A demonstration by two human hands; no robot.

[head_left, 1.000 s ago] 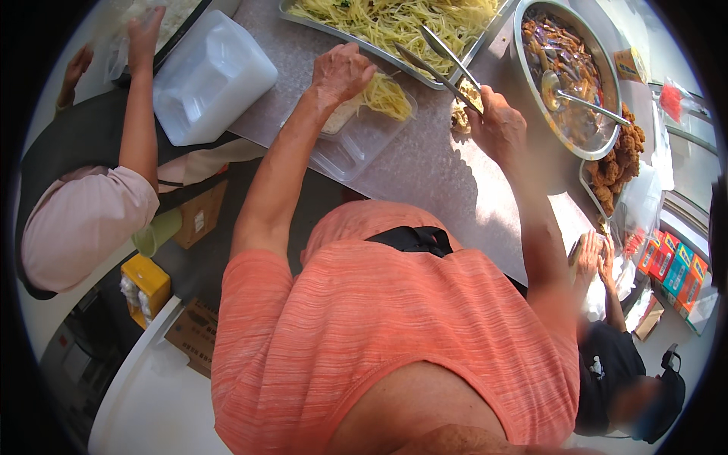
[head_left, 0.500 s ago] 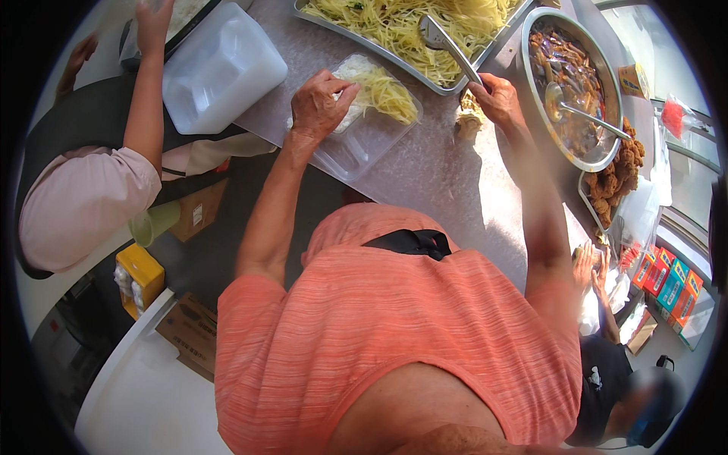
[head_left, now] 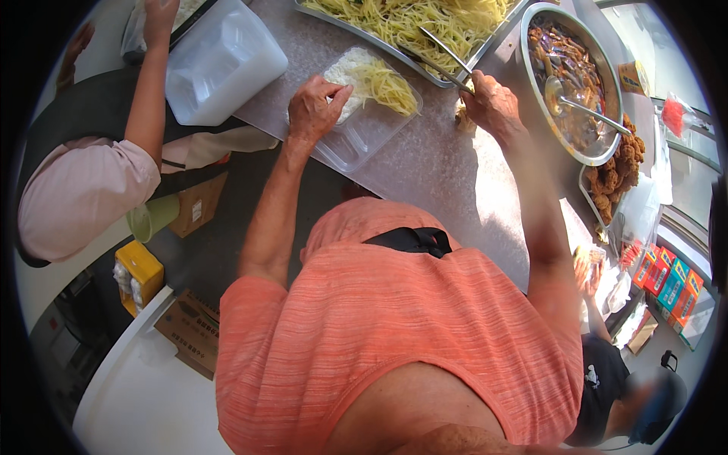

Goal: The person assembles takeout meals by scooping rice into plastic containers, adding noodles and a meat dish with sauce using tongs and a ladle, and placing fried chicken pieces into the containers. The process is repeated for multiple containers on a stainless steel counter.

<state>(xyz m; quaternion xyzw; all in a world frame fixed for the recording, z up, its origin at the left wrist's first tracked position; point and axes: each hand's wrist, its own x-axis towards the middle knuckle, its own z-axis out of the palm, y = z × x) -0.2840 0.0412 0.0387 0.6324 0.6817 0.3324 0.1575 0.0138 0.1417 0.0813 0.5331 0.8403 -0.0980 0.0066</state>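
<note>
My left hand (head_left: 315, 108) grips the near-left rim of a clear plastic meal box (head_left: 364, 125) on the grey counter; the box holds white rice and a heap of yellow shredded strips. My right hand (head_left: 491, 104) is shut on metal tongs (head_left: 440, 61), whose tips reach into a long steel tray of yellow shredded vegetables (head_left: 425, 23) just beyond the box. A small clump of food lies on the counter by my right hand.
A round steel pan of brown saucy food (head_left: 572, 80) with a ladle stands at the right, with a tray of fried pieces (head_left: 618, 174) beside it. Another person's arm (head_left: 144, 83) reaches over white lidded boxes (head_left: 220, 57) at the left. Cardboard boxes lie below the counter.
The view has shifted, bringing the counter lower in the picture. The box now shows rice with yellow strips on it; my left hand holds its rim and the tongs point back into the tray.
</note>
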